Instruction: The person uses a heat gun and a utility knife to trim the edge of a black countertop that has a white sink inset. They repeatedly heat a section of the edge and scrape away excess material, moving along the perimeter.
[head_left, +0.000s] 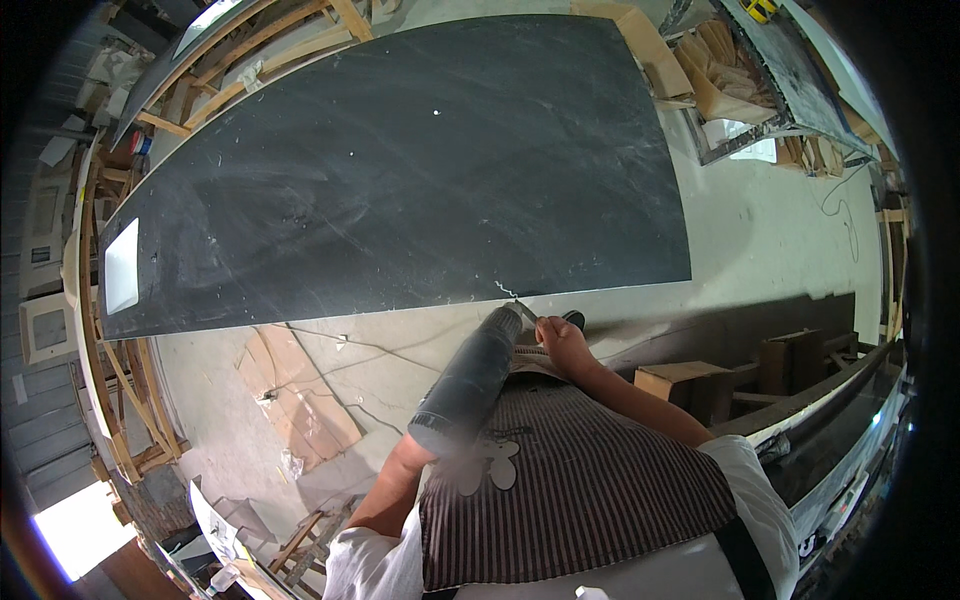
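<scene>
A grey cylindrical power tool, apparently a heat gun, slants up from my left hand, which is mostly hidden beneath it. Its nozzle end lies close to the pale front edge of a large dark panel. My right hand grips a thin, narrow hand tool, its far end beside the nozzle at that edge; its exact kind cannot be told. Just past the nozzle, a thin squiggly white strip or shaving lies on the panel. A striped apron covers my front.
A white rectangular piece sits at the panel's left end. Cables cross the floor by flattened cardboard. Cardboard boxes stand low on the right. Wooden frames flank the left; a dark-topped stand with brown paper is upper right.
</scene>
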